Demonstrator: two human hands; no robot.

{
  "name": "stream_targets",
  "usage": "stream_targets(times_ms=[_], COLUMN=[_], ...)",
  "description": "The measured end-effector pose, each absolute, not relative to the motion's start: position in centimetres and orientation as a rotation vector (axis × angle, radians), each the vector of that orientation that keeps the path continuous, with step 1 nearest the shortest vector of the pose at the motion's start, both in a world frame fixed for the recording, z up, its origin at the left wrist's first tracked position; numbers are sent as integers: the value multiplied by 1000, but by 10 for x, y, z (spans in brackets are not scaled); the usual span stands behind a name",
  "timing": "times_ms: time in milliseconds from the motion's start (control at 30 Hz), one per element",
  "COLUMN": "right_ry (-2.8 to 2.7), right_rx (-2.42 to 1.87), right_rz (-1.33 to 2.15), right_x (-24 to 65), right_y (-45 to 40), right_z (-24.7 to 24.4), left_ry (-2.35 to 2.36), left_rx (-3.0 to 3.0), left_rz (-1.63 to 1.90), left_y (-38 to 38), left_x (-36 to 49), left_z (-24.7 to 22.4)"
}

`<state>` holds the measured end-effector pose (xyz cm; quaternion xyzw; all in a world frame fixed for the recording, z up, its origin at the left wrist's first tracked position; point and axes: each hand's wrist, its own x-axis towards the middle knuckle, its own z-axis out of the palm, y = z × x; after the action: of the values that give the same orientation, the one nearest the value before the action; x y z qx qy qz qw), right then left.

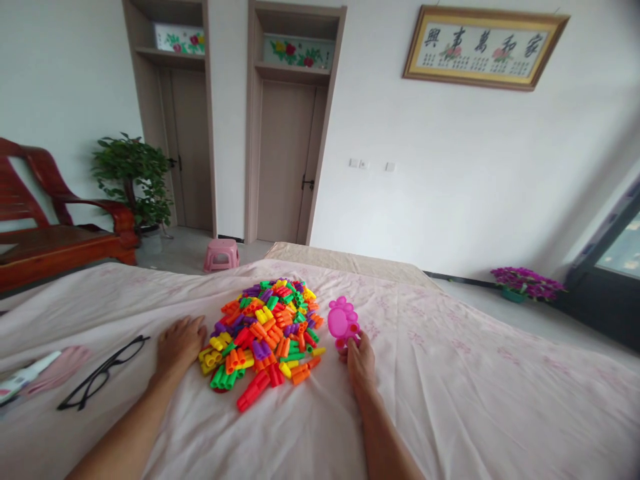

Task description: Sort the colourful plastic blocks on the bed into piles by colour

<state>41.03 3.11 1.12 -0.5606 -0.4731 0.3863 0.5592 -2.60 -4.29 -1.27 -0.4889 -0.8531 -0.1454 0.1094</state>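
A heap of colourful plastic pieces [270, 327] in red, orange, yellow, green and purple lies on the pale cloth [450, 387]. Just left of the heap, my left hand [181, 341] rests palm down on the cloth, fingers spread a little, holding nothing. My right hand [361, 360] is to the right of the heap, its fingers closed on the lower edge of a pink paw-shaped tray [341, 321]. Small red pieces show at the tray's lower edge, close to my fingertips.
Black-framed glasses [103, 373] lie at the left, beside a pink cloth [63, 367] and a white tube-like item [31, 375]. Beyond the covered surface stand a pink stool [221, 255], a wooden chair [65, 243] and a potted plant [133, 177]. Purple flowers [527, 282] are at the right.
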Motion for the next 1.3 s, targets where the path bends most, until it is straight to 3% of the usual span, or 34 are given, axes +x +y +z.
stream_targets(times_ms=[267, 533, 633, 767, 867, 1000, 1300], right_ry=[-1067, -1160, -1174, -1231, -1407, -1719, -2094], right_rx=[-1240, -808, -943, -1182, -1314, -1437, -1453], right_rz=[921, 1397, 1247, 962, 765, 516, 339], right_x=[405, 362, 360, 367, 368, 366, 359], right_y=[27, 4, 7, 19, 22, 18, 7], right_z=[13, 37, 26, 5, -1, 4, 20], left_ry=[-2495, -2546, -2592, -2402, -2215, -2065, -1648], left_rx=[-1438, -1467, -1509, -1595, -1658, -1817, -2216], left_rz=[-418, -673, -983, -1691, -1945, -1906, -1563], left_y=[-45, -41, -41, -46, -50, -51, -39], left_x=[-22, -28, -37, -38, -24, 8, 47], left_z=[-7, -5, -7, -10, -5, 11, 24])
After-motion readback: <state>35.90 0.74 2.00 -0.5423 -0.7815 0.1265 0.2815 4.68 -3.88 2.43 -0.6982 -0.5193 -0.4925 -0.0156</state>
